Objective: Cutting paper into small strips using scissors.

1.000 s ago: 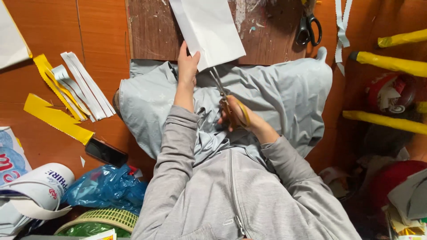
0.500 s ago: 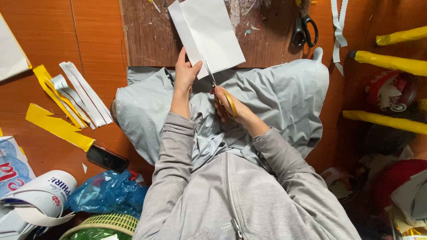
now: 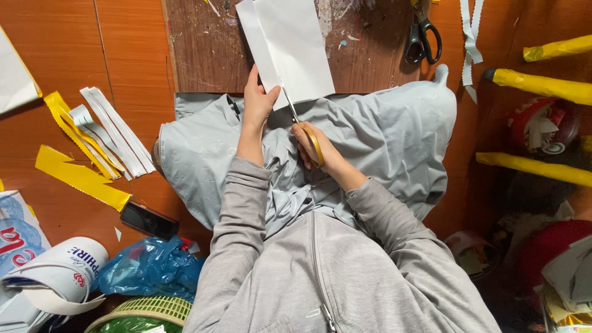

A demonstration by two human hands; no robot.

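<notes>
Here the left hand pinches the thin, floppy white paper sheet at its lower edge, beside the cut line, while the right hand grips yellow-handled scissors biting into that edge

Two scissors, one white sheet, three yellow rolls, one phone.

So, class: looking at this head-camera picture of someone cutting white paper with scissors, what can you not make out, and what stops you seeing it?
- White paper: its top is cut off by the upper edge of the head view.
- Yellow-handled scissors: the grip is hidden inside the right hand.
- Left hand: its fingertips are hidden behind the paper.
- Black scissors: the blades run off the upper edge.
- Dark flat device: too small to identify.
</notes>
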